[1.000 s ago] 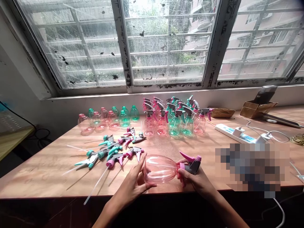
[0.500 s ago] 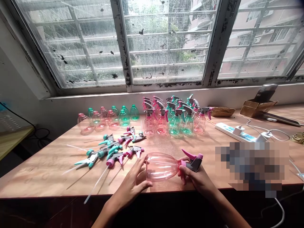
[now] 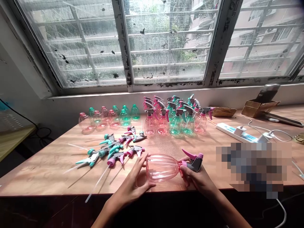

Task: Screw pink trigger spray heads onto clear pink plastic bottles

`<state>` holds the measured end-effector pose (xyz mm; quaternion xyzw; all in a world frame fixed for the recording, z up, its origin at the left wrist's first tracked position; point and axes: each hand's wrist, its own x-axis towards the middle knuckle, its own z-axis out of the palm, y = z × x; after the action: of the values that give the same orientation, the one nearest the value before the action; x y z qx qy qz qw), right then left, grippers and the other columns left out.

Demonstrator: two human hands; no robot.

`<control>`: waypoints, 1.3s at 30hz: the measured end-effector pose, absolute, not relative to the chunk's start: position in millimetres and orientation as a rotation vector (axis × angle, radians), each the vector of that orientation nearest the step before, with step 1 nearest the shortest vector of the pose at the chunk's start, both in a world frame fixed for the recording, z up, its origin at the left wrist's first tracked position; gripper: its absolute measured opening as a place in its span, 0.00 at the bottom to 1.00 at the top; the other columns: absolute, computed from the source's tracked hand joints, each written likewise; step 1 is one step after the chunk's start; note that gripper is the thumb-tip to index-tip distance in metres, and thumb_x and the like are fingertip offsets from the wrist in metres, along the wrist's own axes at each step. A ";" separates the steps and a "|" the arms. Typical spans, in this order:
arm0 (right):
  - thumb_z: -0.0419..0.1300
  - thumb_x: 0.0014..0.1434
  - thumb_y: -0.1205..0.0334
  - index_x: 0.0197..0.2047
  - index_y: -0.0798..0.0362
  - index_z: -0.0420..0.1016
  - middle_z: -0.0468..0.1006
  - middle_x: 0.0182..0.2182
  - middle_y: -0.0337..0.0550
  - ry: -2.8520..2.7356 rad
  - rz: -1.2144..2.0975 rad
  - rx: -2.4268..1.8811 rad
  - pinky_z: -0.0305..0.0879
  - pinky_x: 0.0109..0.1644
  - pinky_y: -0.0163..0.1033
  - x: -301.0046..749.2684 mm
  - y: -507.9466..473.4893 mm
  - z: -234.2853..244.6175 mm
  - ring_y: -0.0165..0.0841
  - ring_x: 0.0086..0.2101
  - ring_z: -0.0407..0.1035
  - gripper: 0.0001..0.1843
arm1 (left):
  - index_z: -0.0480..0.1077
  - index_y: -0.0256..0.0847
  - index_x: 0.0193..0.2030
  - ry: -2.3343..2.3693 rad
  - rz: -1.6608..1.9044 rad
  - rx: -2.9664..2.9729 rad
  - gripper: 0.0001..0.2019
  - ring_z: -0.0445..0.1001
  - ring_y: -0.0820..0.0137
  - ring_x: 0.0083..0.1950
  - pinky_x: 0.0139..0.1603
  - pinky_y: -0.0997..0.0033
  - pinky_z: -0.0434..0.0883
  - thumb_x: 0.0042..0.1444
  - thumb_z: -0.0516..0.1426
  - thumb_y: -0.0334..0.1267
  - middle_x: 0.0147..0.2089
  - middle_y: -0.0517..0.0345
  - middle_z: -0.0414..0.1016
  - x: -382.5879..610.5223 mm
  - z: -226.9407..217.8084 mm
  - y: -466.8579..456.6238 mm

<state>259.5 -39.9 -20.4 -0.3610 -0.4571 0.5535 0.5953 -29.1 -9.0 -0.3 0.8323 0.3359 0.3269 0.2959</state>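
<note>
A clear pink spray bottle [image 3: 162, 167] lies sideways between my hands above the front of the table, its base to the left. My left hand [image 3: 135, 177] grips the base end, thumb below and fingers above. At the neck, my right hand [image 3: 193, 177] is closed around the pink collar of the trigger sprayer [image 3: 196, 161]. That sprayer sits on the bottle's mouth, with its pink trigger pointing up and left. Left of my left hand lie several loose trigger sprayers [image 3: 115, 158] in pink, teal and grey, with long clear tubes.
Several open pink and green bottles [image 3: 125, 118] stand at the back left. Bottles with sprayers fitted [image 3: 176, 125] stand at the back centre. A white power strip [image 3: 237, 134], a cardboard box [image 3: 253, 107] and a blurred patch [image 3: 255, 167] are on the right.
The bottle has turned slightly about its long axis, and my left thumb has shifted a little to the right along it. My right hand stays at the collar. The view has moved slightly.
</note>
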 end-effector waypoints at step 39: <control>0.75 0.56 0.51 0.43 0.53 0.77 0.82 0.25 0.39 -1.106 1.308 -0.858 0.72 0.26 0.36 258.8 -39.6 -19.7 0.30 0.21 0.73 0.19 | 0.38 0.60 0.79 0.904 0.888 1.932 0.48 0.59 0.48 0.76 0.75 0.45 0.60 0.63 0.66 0.45 0.82 0.51 0.42 -23.7 -6.7 -8.7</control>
<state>258.8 -39.6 -19.7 -0.3661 -0.4723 0.5586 0.5752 -23.7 -8.7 -6.7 0.7651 0.3579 0.3516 0.4036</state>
